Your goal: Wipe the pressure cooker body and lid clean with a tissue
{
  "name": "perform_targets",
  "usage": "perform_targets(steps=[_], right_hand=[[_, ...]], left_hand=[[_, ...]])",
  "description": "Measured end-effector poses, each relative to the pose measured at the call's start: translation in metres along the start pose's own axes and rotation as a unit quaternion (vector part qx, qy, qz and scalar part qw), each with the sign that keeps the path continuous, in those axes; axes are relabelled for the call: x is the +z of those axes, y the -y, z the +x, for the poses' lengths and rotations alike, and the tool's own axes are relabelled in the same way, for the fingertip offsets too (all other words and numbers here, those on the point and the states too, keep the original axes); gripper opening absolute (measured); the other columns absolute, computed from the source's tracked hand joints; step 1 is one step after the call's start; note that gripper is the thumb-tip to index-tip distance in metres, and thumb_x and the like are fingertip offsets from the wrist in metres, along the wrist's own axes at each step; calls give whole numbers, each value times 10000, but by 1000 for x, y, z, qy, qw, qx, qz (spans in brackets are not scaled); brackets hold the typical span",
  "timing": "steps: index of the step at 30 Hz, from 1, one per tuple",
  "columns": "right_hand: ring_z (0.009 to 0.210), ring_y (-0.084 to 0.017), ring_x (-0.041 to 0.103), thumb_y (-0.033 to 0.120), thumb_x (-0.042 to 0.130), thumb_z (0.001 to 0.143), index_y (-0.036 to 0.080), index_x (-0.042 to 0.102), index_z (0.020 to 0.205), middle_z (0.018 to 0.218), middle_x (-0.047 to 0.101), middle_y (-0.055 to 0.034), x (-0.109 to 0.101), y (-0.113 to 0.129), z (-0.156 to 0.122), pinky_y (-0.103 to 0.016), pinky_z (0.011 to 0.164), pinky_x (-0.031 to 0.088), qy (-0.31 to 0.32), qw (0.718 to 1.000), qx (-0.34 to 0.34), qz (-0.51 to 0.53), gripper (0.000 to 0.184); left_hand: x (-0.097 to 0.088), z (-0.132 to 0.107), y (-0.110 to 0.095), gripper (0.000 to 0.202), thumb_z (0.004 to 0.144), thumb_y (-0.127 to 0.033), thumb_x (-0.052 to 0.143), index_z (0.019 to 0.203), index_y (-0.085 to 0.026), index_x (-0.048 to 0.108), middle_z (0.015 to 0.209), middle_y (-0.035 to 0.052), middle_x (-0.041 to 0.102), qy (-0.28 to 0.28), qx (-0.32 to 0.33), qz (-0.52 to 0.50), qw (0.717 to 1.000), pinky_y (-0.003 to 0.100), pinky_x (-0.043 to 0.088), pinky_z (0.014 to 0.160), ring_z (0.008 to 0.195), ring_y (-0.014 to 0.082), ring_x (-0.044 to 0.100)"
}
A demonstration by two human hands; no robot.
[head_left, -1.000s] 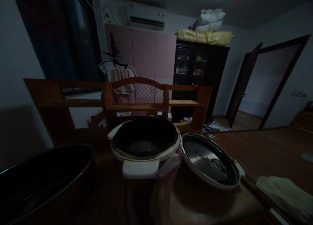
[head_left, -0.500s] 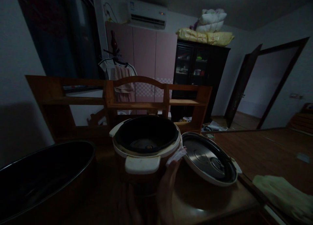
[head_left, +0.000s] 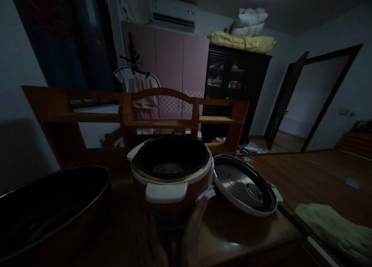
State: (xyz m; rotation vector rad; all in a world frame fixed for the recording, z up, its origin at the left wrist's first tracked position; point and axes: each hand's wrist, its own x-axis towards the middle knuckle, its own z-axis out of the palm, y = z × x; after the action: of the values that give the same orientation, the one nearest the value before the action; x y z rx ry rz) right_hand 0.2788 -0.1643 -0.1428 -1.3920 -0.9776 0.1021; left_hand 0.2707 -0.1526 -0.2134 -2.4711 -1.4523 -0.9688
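In the head view a rice cooker or pressure cooker (head_left: pixel 166 192) with a dark inner pot (head_left: pixel 174 158) stands uncovered on the table. My right hand (head_left: pixel 193 230) is at its right front side, and a crumpled white tissue (head_left: pixel 207 194) is pinched at its fingertips. Low in front of the cooker, my left hand (head_left: pixel 154 242) is in shadow with its fingers stretched out. Whether it touches the cooker's base, I cannot tell. The round lid (head_left: pixel 242 185) lies inner side up to the right of the cooker, its metal plate showing.
A large dark basin (head_left: pixel 55 205) fills the lower left. Behind the cooker runs a wooden shelf unit (head_left: pixel 162 123). A pale cloth (head_left: pixel 331 228) lies at the lower right, by the wooden surface (head_left: pixel 314 174). Farther back are pink cabinets (head_left: pixel 170 61) and a dark bookcase (head_left: pixel 258 81).
My right hand has moved down along the cooker's side with the tissue, from near the rim to lower. The whole view has shifted slightly. My left hand stays low in front.
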Motion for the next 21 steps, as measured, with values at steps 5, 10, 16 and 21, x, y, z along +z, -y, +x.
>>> perform_targets(steps=[5, 10, 16, 21], right_hand=[[1461, -339, 352, 579, 425, 1043, 228, 324, 1585, 1619, 318, -148, 6, -2, -17, -599, 1188, 282, -22, 998, 52, 19, 654], [1539, -280, 218, 651, 112, 1042, 139, 89, 1648, 1654, 252, -159, 4, 3, -28, -520, 1214, 277, 0, 997, 77, 26, 794], [1480, -348, 324, 588, 438, 1038, 209, 349, 1575, 1624, 317, -155, -4, 15, -26, -610, 1186, 273, 38, 997, 63, 11, 664], [1408, -355, 408, 495, 610, 989, 209, 467, 1486, 1565, 391, -135, -9, 25, -11, -633, 1156, 310, 34, 999, 30, 1, 591]], left_hand=[[-20, -7, 3, 525, 986, -341, 498, 1504, -410, 459, 1646, -103, 290, -9, -10, -40, 999, 529, 430, 1192, 1532, 299, 200], [-41, -12, -9, 631, 1004, -406, 468, 1599, -354, 265, 1666, -15, 237, -25, -27, -71, 997, 504, 444, 1172, 1521, 307, 219], [-47, -6, -33, 679, 988, -439, 525, 1602, -376, 242, 1676, 12, 185, -58, -61, -86, 993, 553, 420, 1164, 1503, 346, 250], [-54, 7, -36, 632, 992, -372, 517, 1582, -395, 291, 1667, -26, 209, -72, -66, -97, 990, 569, 418, 1165, 1506, 348, 234]])
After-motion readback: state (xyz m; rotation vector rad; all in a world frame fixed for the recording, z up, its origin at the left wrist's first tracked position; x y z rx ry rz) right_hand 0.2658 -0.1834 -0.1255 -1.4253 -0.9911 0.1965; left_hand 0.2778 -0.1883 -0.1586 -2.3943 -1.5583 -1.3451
